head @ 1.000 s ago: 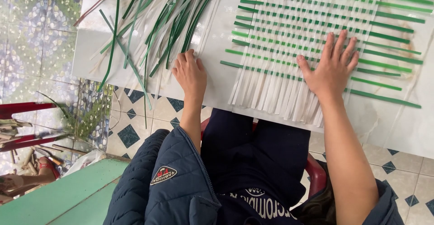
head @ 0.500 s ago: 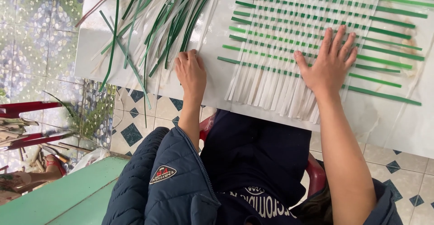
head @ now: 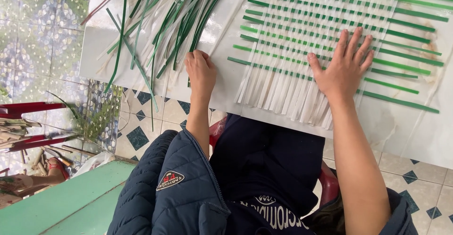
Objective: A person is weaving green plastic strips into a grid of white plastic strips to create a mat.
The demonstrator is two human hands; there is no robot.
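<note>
On the white table (head: 415, 131), seen from the head camera, lay a partly woven mat (head: 321, 36) of pale, nearly clear upright strips crossed by green strips running sideways. No container showed in this view; everything rested loose on the tabletop. The mat's pale strips hung free as a fringe at the edge nearest the person, reaching close to the table's near rim, while the green strips stuck out beyond the weave on both sides, farther on the right. The weave looked even, with green and pale squares alternating in rows. The right hand (head: 342, 67) lay flat and fully open on the mat, fingers spread, palm pressing the lower rows and gripping nothing. The left hand (head: 200, 72) rested just left of the mat, fingers curled under at the near ends of a loose bundle of strips (head: 174, 17); whether it actually pinched one could not be told. That bundle, dark green mixed with pale lengths, fanned away from the mat toward the table's far left corner. Below the table's near rim sat the person's dark blue jacket (head: 174, 188) and a red chair (head: 330, 183).
</note>
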